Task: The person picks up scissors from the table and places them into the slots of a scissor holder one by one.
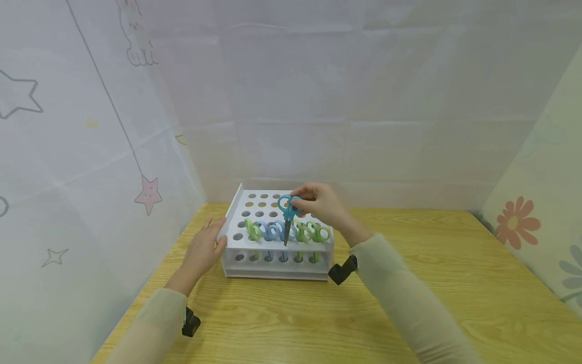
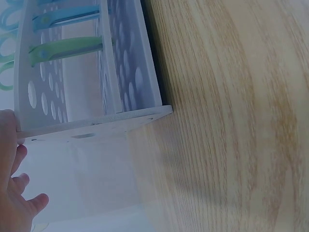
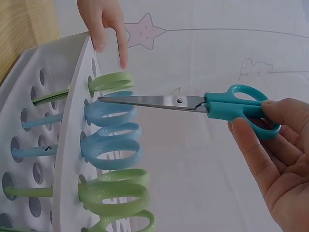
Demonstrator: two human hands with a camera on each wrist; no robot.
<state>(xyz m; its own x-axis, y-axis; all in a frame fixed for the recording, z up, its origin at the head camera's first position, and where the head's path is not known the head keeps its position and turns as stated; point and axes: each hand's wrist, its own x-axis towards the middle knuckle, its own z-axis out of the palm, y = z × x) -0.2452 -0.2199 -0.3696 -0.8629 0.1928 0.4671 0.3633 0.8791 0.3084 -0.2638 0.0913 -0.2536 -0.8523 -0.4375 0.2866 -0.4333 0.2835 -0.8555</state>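
Note:
A pair of teal-handled scissors (image 1: 289, 213) hangs point down over the front row of a white rack (image 1: 278, 275) in the head view. My right hand (image 1: 325, 205) pinches it by the finger loops; in the right wrist view the silver blades (image 3: 159, 101) are together, tip over the rack's top panel. My left hand (image 1: 202, 250) rests against the rack's left side panel, its fingers (image 2: 18, 157) loose along the edge. Pastel green scissors (image 3: 113, 198) and pale blue scissors (image 3: 113, 157) stand in the front holes, handles above the top panel.
The rack has two holed tiers, with round holes (image 1: 249, 205) behind the scissors. It stands on a wood-grain table (image 1: 409, 283) near the back wall sheet (image 1: 291, 101). Printed sheets (image 1: 59, 177) close in the left and right sides.

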